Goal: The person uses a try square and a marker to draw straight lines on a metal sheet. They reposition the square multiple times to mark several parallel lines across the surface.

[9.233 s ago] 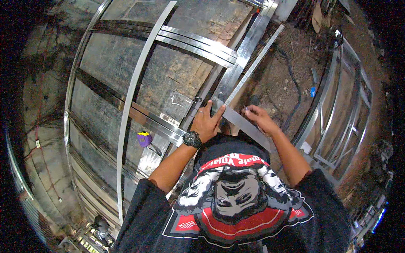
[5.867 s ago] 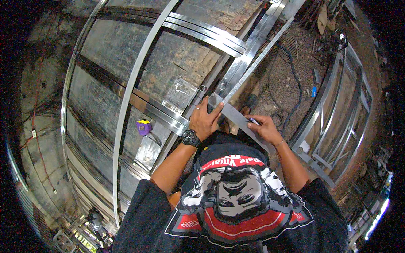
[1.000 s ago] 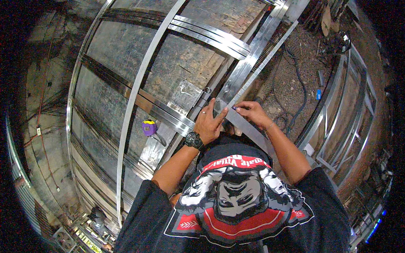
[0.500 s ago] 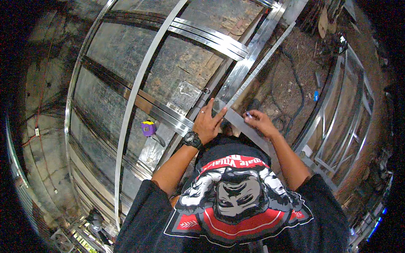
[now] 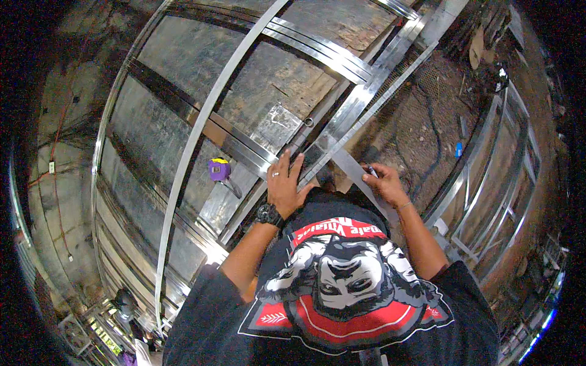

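Note:
My left hand (image 5: 285,185) lies flat with its fingers apart at the near end of a long narrow metal strip (image 5: 390,90) with marks along its edge. A flat grey metal blade (image 5: 351,168) slants from that strip toward my body; whether the two are joined I cannot tell. Beside the blade, my right hand (image 5: 387,184) pinches a slim pen (image 5: 372,172) between thumb and fingers. Shiny metal channels (image 5: 348,110) run under and beyond the strip. A purple and yellow tape measure (image 5: 219,170) sits left of my left hand, on the dark board.
A large metal frame spans dark, worn boards (image 5: 177,55), with a curved-looking metal bar (image 5: 201,122) across it. Another metal frame (image 5: 482,195) leans at the right. A dark cable (image 5: 430,116) and a small blue object (image 5: 458,150) lie on the dirt floor.
My left hand has drawn back off the flat blade toward the left. My right hand has come closer to the blade's edge, still pinching the pen. The whole view has shifted slightly.

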### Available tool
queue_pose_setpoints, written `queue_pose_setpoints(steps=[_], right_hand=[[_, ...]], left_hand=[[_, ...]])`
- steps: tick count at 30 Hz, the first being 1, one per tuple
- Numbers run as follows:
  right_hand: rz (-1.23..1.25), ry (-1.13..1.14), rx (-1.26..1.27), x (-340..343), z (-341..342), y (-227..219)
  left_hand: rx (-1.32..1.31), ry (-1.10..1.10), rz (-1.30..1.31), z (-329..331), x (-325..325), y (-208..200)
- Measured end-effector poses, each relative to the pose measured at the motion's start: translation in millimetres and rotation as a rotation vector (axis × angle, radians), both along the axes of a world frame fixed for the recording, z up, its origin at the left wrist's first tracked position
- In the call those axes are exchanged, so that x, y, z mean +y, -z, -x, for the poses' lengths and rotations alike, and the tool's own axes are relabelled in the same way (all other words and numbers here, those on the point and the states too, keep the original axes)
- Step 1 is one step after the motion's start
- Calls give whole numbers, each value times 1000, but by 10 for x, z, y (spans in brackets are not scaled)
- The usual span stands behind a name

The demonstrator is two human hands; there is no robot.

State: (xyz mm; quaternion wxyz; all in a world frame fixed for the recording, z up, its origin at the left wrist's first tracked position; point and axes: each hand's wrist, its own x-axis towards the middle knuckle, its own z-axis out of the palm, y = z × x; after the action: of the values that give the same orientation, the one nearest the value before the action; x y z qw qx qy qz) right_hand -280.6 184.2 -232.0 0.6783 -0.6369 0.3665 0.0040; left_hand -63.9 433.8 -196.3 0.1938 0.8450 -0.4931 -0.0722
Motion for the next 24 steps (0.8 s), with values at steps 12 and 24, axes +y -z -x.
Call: queue_pose_setpoints(steps=[12,24], right_hand=[[36,-84,-48,212,-11,-81],[-52,4,-17,-179,-101,-219]], left_hand=[[-177,-137,86,128,-34,95],[-101,-67,90,-10,-632,15]])
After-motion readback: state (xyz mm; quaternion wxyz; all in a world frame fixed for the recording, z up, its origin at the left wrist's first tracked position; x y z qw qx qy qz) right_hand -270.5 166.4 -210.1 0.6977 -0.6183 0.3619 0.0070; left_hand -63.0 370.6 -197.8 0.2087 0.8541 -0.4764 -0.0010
